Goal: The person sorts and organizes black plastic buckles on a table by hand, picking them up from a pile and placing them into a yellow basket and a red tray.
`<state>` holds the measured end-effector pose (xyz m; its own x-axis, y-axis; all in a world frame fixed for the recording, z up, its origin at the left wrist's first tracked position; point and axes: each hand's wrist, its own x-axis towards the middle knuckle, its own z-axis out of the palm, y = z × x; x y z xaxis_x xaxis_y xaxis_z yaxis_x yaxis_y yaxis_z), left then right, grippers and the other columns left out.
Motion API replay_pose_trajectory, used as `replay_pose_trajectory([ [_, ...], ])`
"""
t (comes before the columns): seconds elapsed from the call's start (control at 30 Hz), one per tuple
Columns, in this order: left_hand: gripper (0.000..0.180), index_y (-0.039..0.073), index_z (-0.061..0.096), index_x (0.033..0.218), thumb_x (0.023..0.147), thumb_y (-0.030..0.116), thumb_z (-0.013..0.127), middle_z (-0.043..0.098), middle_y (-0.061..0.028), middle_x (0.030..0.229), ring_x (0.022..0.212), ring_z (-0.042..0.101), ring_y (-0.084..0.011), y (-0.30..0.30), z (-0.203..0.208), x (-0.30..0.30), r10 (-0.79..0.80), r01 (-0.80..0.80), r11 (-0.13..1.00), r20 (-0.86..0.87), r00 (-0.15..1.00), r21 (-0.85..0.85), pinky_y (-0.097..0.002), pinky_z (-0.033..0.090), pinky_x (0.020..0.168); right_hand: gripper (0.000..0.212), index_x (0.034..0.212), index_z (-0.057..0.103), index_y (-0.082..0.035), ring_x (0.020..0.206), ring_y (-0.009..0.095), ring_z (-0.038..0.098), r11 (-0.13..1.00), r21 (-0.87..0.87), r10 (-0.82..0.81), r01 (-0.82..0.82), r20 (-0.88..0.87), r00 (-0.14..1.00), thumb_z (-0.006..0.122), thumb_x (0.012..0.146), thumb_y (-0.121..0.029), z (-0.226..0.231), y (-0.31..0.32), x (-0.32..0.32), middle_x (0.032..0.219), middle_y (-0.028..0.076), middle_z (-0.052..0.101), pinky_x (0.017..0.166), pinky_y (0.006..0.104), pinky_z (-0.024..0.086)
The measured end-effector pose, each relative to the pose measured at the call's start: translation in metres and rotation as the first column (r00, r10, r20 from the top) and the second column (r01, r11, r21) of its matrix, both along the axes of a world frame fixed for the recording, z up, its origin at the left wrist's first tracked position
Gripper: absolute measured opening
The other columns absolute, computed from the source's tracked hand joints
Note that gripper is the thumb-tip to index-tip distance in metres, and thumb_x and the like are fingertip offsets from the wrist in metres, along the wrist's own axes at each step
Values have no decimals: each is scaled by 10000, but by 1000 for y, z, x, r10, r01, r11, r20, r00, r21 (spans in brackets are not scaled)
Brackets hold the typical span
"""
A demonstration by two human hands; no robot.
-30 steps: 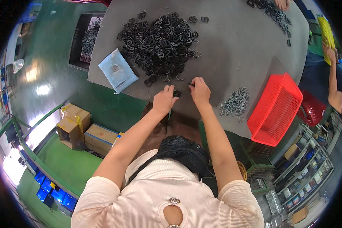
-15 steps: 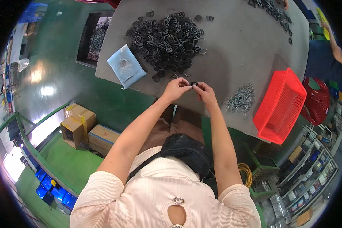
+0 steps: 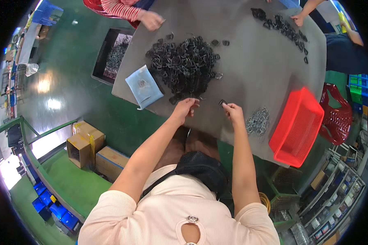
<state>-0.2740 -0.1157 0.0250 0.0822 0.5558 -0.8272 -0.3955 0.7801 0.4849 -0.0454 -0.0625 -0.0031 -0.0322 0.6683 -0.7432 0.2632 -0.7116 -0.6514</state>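
Note:
My right hand [image 3: 233, 112] pinches a small black buckle [image 3: 222, 102] between thumb and fingertips, just above the table's near edge. To its left, my left hand [image 3: 185, 110] has its fingers partly spread, with nothing visible in them. It is beside the near edge of a large pile of black buckles [image 3: 184, 65]. A heap of small silvery metal hooks [image 3: 258, 121] lies to the right of my right hand. Left of the pile rests a light blue pad or packet [image 3: 144, 87] with small bits on top.
A red plastic basket [image 3: 297, 126] stands on the right of the grey table [image 3: 249, 61]. A co-worker's striped sleeve [image 3: 120, 9] shows at the far left; another person's hand [image 3: 299, 19] is by more black buckles [image 3: 280, 25]. A dark bin [image 3: 98, 55] stands beyond the table's left edge.
My hands have moved apart, the right one keeping the black buckle. The view has shifted, bringing the striped sleeve and hand in at the far left.

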Motion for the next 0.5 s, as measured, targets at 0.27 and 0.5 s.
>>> replay_pose_trajectory([
  [0.27, 274, 79, 565, 1073, 937, 257, 406, 575, -20, 921, 687, 519, -102, 22, 10, 12, 76, -77, 997, 155, 985, -3, -282, 491, 645, 187, 766, 629, -39, 491, 63, 477, 996, -80, -26, 25, -6, 1000, 687, 746, -217, 8, 2, 19, 589, -5, 549, 409, 221, 330],
  [0.5, 341, 25, 558, 1073, 941, 288, 386, 589, -65, 978, 856, 585, -179, 51, 7, 41, 78, -83, 996, 190, 979, 20, -306, 519, 730, 177, 785, 639, -42, 502, 63, 458, 999, 18, 48, -50, 100, 994, 660, 771, -217, 33, 23, 41, 607, -19, 546, 439, 218, 337],
])
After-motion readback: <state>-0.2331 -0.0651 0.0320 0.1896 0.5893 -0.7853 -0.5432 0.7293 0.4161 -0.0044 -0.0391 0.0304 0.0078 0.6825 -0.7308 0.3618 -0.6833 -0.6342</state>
